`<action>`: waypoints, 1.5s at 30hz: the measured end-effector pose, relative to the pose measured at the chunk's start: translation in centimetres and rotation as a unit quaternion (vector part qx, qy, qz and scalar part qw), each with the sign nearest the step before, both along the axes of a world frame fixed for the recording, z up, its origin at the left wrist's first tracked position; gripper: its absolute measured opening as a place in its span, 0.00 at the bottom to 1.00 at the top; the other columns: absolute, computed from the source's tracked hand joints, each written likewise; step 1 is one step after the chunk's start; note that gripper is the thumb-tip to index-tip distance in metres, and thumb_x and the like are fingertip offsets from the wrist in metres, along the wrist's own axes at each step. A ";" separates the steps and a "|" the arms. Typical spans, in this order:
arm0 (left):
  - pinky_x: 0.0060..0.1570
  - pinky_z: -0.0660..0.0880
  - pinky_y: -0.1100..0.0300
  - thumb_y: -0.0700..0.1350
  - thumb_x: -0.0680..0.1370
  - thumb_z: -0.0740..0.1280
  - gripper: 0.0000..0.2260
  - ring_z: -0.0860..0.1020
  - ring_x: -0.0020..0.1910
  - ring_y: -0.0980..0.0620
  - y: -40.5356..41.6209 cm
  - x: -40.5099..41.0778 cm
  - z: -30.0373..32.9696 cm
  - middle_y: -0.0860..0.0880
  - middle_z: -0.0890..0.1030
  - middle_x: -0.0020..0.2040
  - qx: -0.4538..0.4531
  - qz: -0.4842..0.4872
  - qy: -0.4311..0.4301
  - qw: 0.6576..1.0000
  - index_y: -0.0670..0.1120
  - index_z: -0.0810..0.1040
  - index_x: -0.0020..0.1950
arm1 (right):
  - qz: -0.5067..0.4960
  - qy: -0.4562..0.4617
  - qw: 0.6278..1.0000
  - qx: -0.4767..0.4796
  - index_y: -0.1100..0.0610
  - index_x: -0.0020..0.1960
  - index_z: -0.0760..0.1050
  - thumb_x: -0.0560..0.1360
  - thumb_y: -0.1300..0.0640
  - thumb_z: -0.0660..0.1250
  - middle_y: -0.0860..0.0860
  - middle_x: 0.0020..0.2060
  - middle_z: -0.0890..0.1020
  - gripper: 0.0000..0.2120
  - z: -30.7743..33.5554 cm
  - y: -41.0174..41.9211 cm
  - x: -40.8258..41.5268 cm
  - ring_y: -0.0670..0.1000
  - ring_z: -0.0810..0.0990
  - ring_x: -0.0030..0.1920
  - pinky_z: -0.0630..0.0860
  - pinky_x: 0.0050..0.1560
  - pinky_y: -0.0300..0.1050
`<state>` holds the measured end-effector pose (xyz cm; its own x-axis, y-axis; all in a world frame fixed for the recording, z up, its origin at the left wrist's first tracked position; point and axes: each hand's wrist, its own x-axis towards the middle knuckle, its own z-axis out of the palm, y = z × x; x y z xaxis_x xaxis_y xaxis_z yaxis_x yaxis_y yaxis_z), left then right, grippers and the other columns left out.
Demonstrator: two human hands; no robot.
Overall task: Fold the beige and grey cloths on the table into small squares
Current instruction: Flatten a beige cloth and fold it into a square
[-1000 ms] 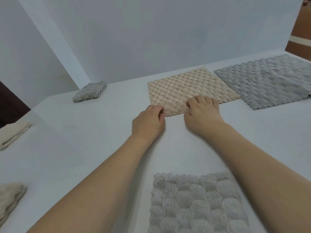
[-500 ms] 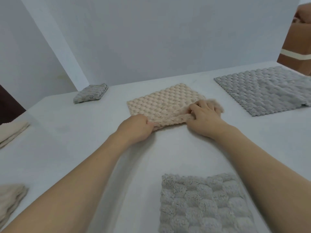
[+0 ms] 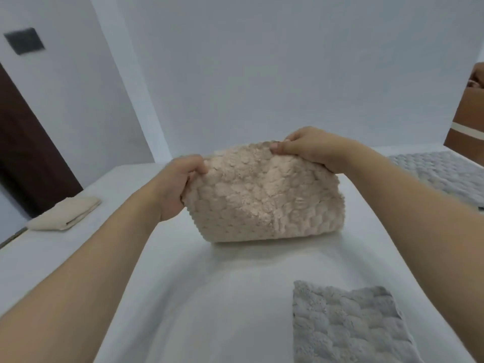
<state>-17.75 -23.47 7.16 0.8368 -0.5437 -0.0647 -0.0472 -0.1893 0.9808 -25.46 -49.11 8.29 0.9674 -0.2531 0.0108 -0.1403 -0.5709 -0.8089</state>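
Now bumpy, plush beige cloth (image 3: 264,195), doubled.

Mid-frame: beige cloth (image 3: 264,197) held up by its top edge, lower edge at the white table (image 3: 209,297). Left hand (image 3: 175,187) gripping the upper left corner; right hand (image 3: 311,150) pinching the upper right, thumb in front. Lower right: grey cloth (image 3: 348,326) lying flat, partly cut off by the frame edge. Right edge: another grey cloth (image 3: 442,176) spread flat. Left: folded beige cloth (image 3: 65,213) near the table edge. Far right: brown box (image 3: 468,119). Left edge: dark door (image 3: 28,153).
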 end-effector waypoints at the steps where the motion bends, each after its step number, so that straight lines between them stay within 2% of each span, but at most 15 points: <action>1: 0.44 0.74 0.55 0.44 0.70 0.63 0.08 0.80 0.37 0.45 0.6 0.4 0.8 0.45 0.82 0.39 -0.047 0.016 0.022 0.998 0.44 0.81 0.38 | 0.015 0.020 0.999 0.044 0.60 0.45 0.81 0.73 0.44 0.70 0.60 0.40 0.84 0.18 1.2 0.1 0.2 0.59 0.84 0.39 0.83 0.41 0.52; 4: 0.51 0.77 0.52 0.45 0.75 0.64 0.08 0.82 0.41 0.46 1.9 3.0 2.0 0.44 0.83 0.44 -0.096 0.038 0.027 0.994 0.43 0.82 0.46 | 0.025 0.074 0.988 0.136 0.59 0.43 0.76 0.75 0.51 0.64 0.55 0.33 0.80 0.10 3.2 0.2 1.5 0.55 0.79 0.32 0.78 0.35 0.44; 7: 0.62 0.74 0.47 0.46 0.75 0.69 0.12 0.82 0.52 0.44 2.3 6.1 0.9 0.45 0.84 0.53 -0.029 0.059 0.008 0.998 0.41 0.82 0.54 | -0.033 0.059 0.994 0.081 0.57 0.35 0.71 0.73 0.57 0.61 0.53 0.24 0.72 0.09 2.6 0.0 4.0 0.52 0.69 0.23 0.67 0.27 0.38; 9: 0.55 0.78 0.48 0.46 0.76 0.69 0.11 0.83 0.51 0.44 2.4 8.0 -0.9 0.44 0.85 0.52 0.046 0.081 -0.003 0.996 0.42 0.82 0.55 | -0.045 0.059 0.997 -0.019 0.60 0.34 0.73 0.72 0.60 0.64 0.55 0.26 0.72 0.08 0.4 -0.3 6.3 0.53 0.68 0.25 0.63 0.27 0.39; 12: 0.43 0.80 0.51 0.45 0.78 0.67 0.06 0.81 0.40 0.45 2.3 10.7 -4.5 0.45 0.83 0.43 0.147 0.111 0.003 0.983 0.43 0.79 0.50 | -0.035 0.074 0.990 -0.116 0.65 0.39 0.78 0.71 0.63 0.65 0.58 0.33 0.77 0.06 -4.3 -0.4 9.6 0.54 0.73 0.34 0.68 0.33 0.43; 15: 0.34 0.78 0.56 0.43 0.79 0.66 0.05 0.77 0.34 0.46 1.7 13.0 -8.0 0.44 0.78 0.38 0.205 0.148 0.019 0.967 0.43 0.75 0.45 | -0.031 0.082 0.982 -0.170 0.61 0.38 0.76 0.73 0.64 0.61 0.53 0.35 0.78 0.08 -8.8 0.2 12.2 0.55 0.74 0.37 0.70 0.34 0.41; 19: 0.35 0.73 0.54 0.39 0.76 0.64 0.04 0.75 0.37 0.46 0.9 16.6 -10.9 0.42 0.76 0.39 0.197 0.198 -0.011 0.960 0.42 0.74 0.41 | -0.069 0.024 0.965 -0.253 0.58 0.51 0.78 0.76 0.62 0.58 0.54 0.50 0.82 0.11 -12.3 1.1 15.7 0.56 0.79 0.49 0.78 0.49 0.50; 21: 0.42 0.72 0.52 0.41 0.77 0.61 0.07 0.76 0.44 0.43 0.4 17.6 -11.2 0.40 0.78 0.48 0.263 0.226 -0.127 0.929 0.41 0.77 0.50 | -0.101 -0.014 0.940 -0.324 0.56 0.57 0.77 0.78 0.60 0.57 0.54 0.55 0.80 0.13 -12.3 1.6 16.8 0.56 0.77 0.54 0.74 0.55 0.50; 23: 0.55 0.70 0.48 0.44 0.78 0.59 0.16 0.73 0.58 0.39 -0.3 17.3 -11.1 0.40 0.75 0.60 0.377 0.250 -0.336 0.826 0.39 0.73 0.62 | -0.121 -0.074 0.905 -0.401 0.56 0.63 0.74 0.78 0.59 0.57 0.54 0.61 0.76 0.16 -12.0 2.5 17.2 0.57 0.74 0.59 0.69 0.60 0.51; 24: 0.58 0.68 0.47 0.44 0.78 0.59 0.17 0.70 0.61 0.39 -0.8 16.7 -11.1 0.40 0.72 0.63 0.364 0.243 -0.429 0.790 0.39 0.72 0.64 | -0.117 -0.097 0.894 -0.421 0.57 0.65 0.72 0.78 0.58 0.56 0.54 0.62 0.74 0.17 -11.9 3.2 17.1 0.56 0.73 0.60 0.67 0.61 0.51; 26: 0.66 0.64 0.48 0.42 0.79 0.58 0.18 0.67 0.67 0.41 -2.2 15.4 -11.7 0.41 0.69 0.68 0.292 0.172 -0.511 0.790 0.39 0.69 0.68 | -0.057 -0.098 0.892 -0.438 0.59 0.69 0.68 0.80 0.57 0.54 0.55 0.67 0.71 0.19 -12.4 4.9 16.6 0.56 0.71 0.64 0.66 0.65 0.51; 29: 0.75 0.52 0.50 0.46 0.83 0.53 0.22 0.57 0.77 0.47 -3.9 14.9 -14.6 0.46 0.60 0.78 0.324 0.025 -0.444 0.835 0.44 0.61 0.77 | 0.051 -0.003 0.911 -0.409 0.57 0.77 0.56 0.82 0.52 0.48 0.53 0.77 0.59 0.24 -15.3 6.6 16.0 0.53 0.57 0.76 0.53 0.75 0.52; 32: 0.76 0.44 0.46 0.54 0.84 0.46 0.24 0.49 0.79 0.50 -4.3 15.4 -17.1 0.52 0.51 0.80 0.448 -0.042 -0.345 0.824 0.51 0.52 0.80 | 0.050 0.096 0.922 -0.372 0.52 0.79 0.47 0.83 0.47 0.41 0.49 0.79 0.49 0.26 -17.8 6.3 16.0 0.50 0.47 0.78 0.43 0.77 0.53; 41: 0.76 0.42 0.50 0.56 0.83 0.44 0.27 0.44 0.79 0.51 0.9 17.7 -17.2 0.51 0.46 0.81 0.474 -0.017 -0.309 0.824 0.49 0.47 0.81 | 0.006 0.167 0.914 -0.369 0.51 0.79 0.41 0.82 0.45 0.37 0.48 0.79 0.43 0.27 -17.5 1.2 13.0 0.49 0.42 0.78 0.41 0.77 0.52; 45: 0.76 0.38 0.47 0.54 0.83 0.43 0.28 0.43 0.79 0.48 0.8 16.9 -15.5 0.47 0.45 0.81 0.532 0.029 -0.298 0.792 0.44 0.46 0.80 | -0.028 0.191 0.888 -0.417 0.57 0.79 0.40 0.82 0.46 0.38 0.52 0.79 0.42 0.28 -15.6 1.9 12.1 0.52 0.40 0.78 0.39 0.77 0.55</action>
<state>-0.84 -22.64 -8.36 0.9126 -0.4064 -0.0453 -0.4028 -0.9124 0.0722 -13.34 -47.23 -7.34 0.9270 -0.3590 -0.1085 -0.3607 -0.9327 0.0046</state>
